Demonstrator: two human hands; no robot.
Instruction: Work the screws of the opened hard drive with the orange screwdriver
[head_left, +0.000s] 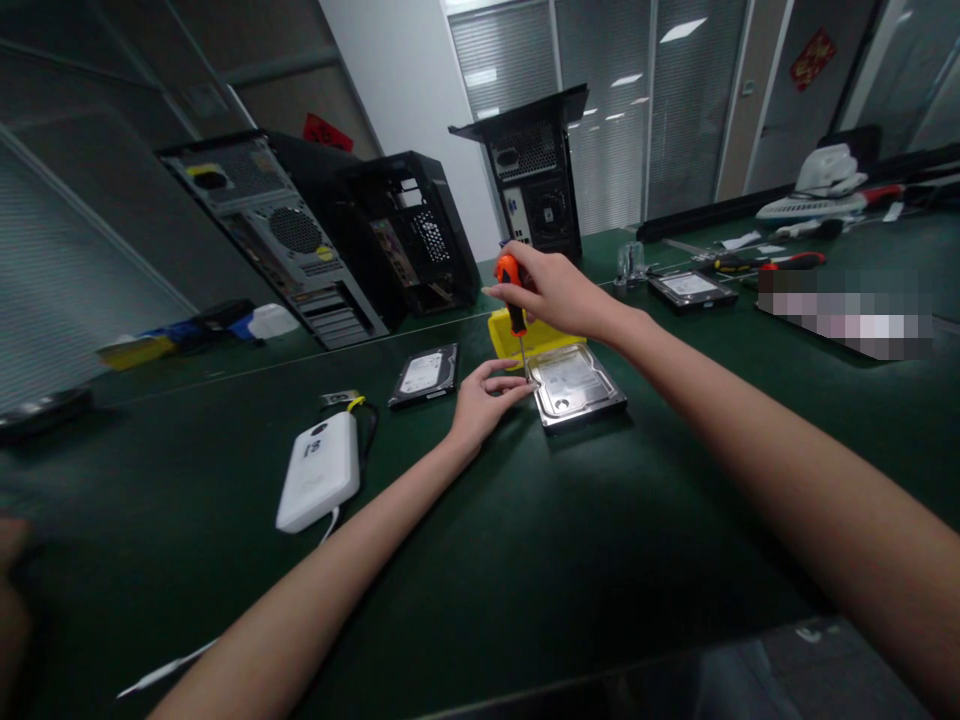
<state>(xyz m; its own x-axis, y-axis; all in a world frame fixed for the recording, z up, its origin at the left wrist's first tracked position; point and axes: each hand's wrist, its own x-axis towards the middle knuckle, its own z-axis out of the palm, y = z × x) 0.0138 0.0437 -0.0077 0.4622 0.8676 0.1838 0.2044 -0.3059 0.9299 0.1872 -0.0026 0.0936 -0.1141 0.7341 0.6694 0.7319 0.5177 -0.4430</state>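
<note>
In my right hand [546, 285] is an orange and black screwdriver [513, 290], held upright with its shaft pointing down. The tip meets the left edge of a silver hard drive [574, 385] that lies flat on the green table [480, 560]. My left hand [487, 400] rests at that same edge, its thumb and fingers curved around the screwdriver's tip; whether they pinch something small there I cannot make out. Just behind the drive sits a yellow case [551, 338], partly hidden by my right hand.
Left of my hands lie another hard drive [426, 375] and a white power bank [321, 470] with a cable. Computer cases [300, 230] stand at the back, with one more tower [536, 185] behind my right hand. A third drive [690, 288] and pliers [780, 262] lie at the right.
</note>
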